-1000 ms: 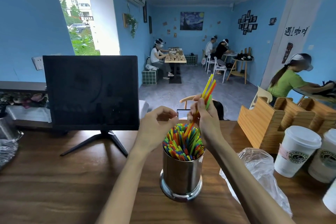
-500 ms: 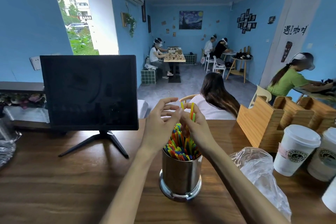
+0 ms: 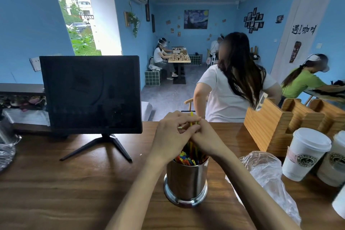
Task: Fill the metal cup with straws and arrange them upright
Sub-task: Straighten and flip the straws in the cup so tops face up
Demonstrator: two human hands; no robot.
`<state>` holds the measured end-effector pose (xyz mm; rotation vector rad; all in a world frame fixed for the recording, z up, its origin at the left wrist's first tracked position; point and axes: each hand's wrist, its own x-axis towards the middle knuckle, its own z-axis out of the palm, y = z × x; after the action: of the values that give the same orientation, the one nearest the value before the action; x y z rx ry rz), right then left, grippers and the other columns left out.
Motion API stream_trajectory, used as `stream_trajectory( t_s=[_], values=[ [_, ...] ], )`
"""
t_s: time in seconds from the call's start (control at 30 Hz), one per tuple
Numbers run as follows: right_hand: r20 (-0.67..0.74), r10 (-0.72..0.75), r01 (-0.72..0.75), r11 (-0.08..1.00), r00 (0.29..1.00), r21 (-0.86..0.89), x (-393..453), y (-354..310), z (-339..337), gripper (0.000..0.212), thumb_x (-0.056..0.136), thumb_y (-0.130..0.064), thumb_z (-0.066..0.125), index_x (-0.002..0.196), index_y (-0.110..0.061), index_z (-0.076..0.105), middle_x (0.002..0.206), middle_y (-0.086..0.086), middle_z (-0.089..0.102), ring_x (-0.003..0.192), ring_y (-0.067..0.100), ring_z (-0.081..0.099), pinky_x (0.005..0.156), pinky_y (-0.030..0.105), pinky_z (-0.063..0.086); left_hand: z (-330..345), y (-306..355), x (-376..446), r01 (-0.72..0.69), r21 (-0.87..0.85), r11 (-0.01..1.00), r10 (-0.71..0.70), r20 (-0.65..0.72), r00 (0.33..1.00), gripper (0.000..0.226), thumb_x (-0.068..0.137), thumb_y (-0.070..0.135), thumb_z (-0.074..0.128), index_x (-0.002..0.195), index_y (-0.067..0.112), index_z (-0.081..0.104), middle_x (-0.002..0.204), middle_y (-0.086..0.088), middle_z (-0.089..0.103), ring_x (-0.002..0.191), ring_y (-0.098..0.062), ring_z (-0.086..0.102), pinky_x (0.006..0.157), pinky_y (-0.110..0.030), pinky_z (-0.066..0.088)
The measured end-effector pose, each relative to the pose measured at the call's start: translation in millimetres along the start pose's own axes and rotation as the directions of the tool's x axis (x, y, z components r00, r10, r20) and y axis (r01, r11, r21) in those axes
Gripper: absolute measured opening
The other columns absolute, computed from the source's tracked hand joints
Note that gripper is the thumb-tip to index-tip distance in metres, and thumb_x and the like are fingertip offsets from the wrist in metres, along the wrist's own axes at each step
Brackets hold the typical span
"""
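Metal cup [image 3: 186,181] is standing near the table's [image 3: 74,183] front edge, already packed with straws [image 3: 186,158]. I'm watching left hand [image 3: 172,136] and right hand [image 3: 206,138] meeting above it, pinching a few yellow straws [image 3: 191,117]; seating and straightening remain.

Two slender forearms, bare from wrists back (no sleeves, watch or rings showing).

Glossy metal cup [image 3: 186,181], seemingly plastic straws [image 3: 187,159], wood-grain counter [image 3: 74,192].

hands [image 3: 188,132] closed together over straws [image 3: 189,157] | woman [image 3: 229,87] now standing
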<state>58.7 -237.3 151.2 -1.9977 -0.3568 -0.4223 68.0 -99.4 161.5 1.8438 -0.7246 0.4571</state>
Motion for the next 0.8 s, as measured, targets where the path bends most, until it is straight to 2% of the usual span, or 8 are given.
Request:
stream_trajectory(
  t_s=[0.1, 0.23, 0.37, 0.43, 0.5, 0.57, 0.67, 0.8],
  values=[
    [-0.077, 0.019, -0.013, 0.997, 0.997, 0.082, -3, 2, 1, 0.040, 0.084, 0.002, 0.064, 0.119, -0.018, 0.064, 0.106, -0.009, 0.074, 0.105, 0.009, 0.069, 0.093, 0.032, 0.055, 1, -5, -1, -0.035, 0.099, 0.994, 0.039, -0.031, 0.999, 0.022, 0.086, 0.027, 0.079, 0.104, 0.039, 0.078, 0.109, 0.022, 0.063, 0.110, -0.007, 0.059, 0.092, -0.020, 0.049],
    [-0.092, 0.046, -0.036, 0.994, 0.995, 0.107, -3, 5, -2, 0.050, 0.086, -0.002, 0.072, 0.128, -0.026, 0.059, 0.106, 0.002, 0.075, 0.101, 0.020, 0.071, 0.097, 0.041, 0.055, 3, -8, -6, -0.096, 0.144, 0.985, 0.112, -0.104, 0.988, 0.035, 0.093, 0.025, 0.072, 0.125, 0.039, 0.069, 0.116, 0.014, 0.071, 0.112, -0.004, 0.061, 0.095, -0.031, 0.053],
    [-0.080, 0.038, -0.035, 0.999, 0.996, 0.031, -6, 7, -4, 0.066, 0.084, -0.004, 0.072, 0.140, -0.031, 0.051, 0.105, -0.008, 0.076, 0.102, 0.009, 0.071, 0.099, 0.035, 0.054, 7, -15, -14, -0.068, 0.231, 0.971, 0.095, -0.112, 0.989, 0.056, 0.095, 0.027, 0.069, 0.141, 0.050, 0.048, 0.100, 0.006, 0.072, 0.093, -0.005, 0.062, 0.082, -0.019, 0.052],
    [-0.063, 0.041, -0.040, 0.999, 0.997, 0.020, -10, 6, -2, 0.074, 0.083, 0.000, 0.070, 0.146, -0.031, 0.047, 0.112, -0.017, 0.070, 0.107, 0.003, 0.067, 0.099, 0.029, 0.052, 6, -18, -14, -0.114, 0.279, 0.953, 0.149, -0.109, 0.983, 0.040, 0.094, 0.029, 0.068, 0.131, 0.043, 0.063, 0.102, 0.008, 0.073, 0.096, -0.004, 0.061, 0.081, -0.019, 0.051],
    [0.000, 0.043, -0.043, 0.999, 0.999, 0.007, -13, 7, -4, 0.085, 0.082, 0.002, 0.069, 0.153, -0.031, 0.037, 0.131, -0.015, 0.061, 0.119, 0.001, 0.061, 0.104, 0.025, 0.048, 5, -20, -14, -0.136, 0.280, 0.950, 0.157, -0.051, 0.986, 0.026, 0.094, 0.037, 0.063, 0.116, 0.033, 0.075, 0.117, 0.014, 0.071, 0.111, -0.001, 0.057, 0.092, -0.017, 0.047],
    [0.093, 0.033, -0.034, 0.999, 0.995, 0.009, -17, 6, -11, 0.089, 0.084, -0.002, 0.072, 0.157, -0.031, 0.029, 0.146, -0.010, 0.051, 0.129, -0.001, 0.053, 0.107, 0.022, 0.044, 3, -23, -16, -0.096, 0.258, 0.961, 0.083, 0.062, 0.995, 0.036, 0.095, 0.051, 0.051, 0.109, 0.032, 0.078, 0.127, 0.019, 0.065, 0.124, 0.002, 0.047, 0.102, -0.014, 0.038],
    [0.112, 0.017, -0.015, 1.000, 0.994, -0.020, -23, 5, -16, 0.069, 0.092, -0.019, 0.072, 0.152, -0.033, 0.040, 0.142, -0.012, 0.056, 0.127, -0.003, 0.054, 0.109, 0.025, 0.045, 1, -30, -21, 0.031, 0.171, 0.985, -0.070, 0.231, 0.970, 0.039, 0.102, 0.052, 0.042, 0.119, 0.033, 0.072, 0.122, 0.023, 0.061, 0.123, 0.003, 0.043, 0.109, -0.030, 0.038],
    [-0.043, -0.050, 0.045, 0.991, 0.998, -0.128, -28, 6, -12, 0.040, 0.098, -0.025, 0.066, 0.134, -0.038, 0.060, 0.117, -0.019, 0.071, 0.114, -0.006, 0.062, 0.101, 0.029, 0.050, -7, -30, -28, 0.112, 0.063, 0.992, -0.123, 0.221, 0.968, 0.025, 0.108, 0.033, 0.042, 0.128, 0.042, 0.055, 0.118, 0.018, 0.068, 0.117, 0.002, 0.057, 0.102, -0.037, 0.047]
  ],
)
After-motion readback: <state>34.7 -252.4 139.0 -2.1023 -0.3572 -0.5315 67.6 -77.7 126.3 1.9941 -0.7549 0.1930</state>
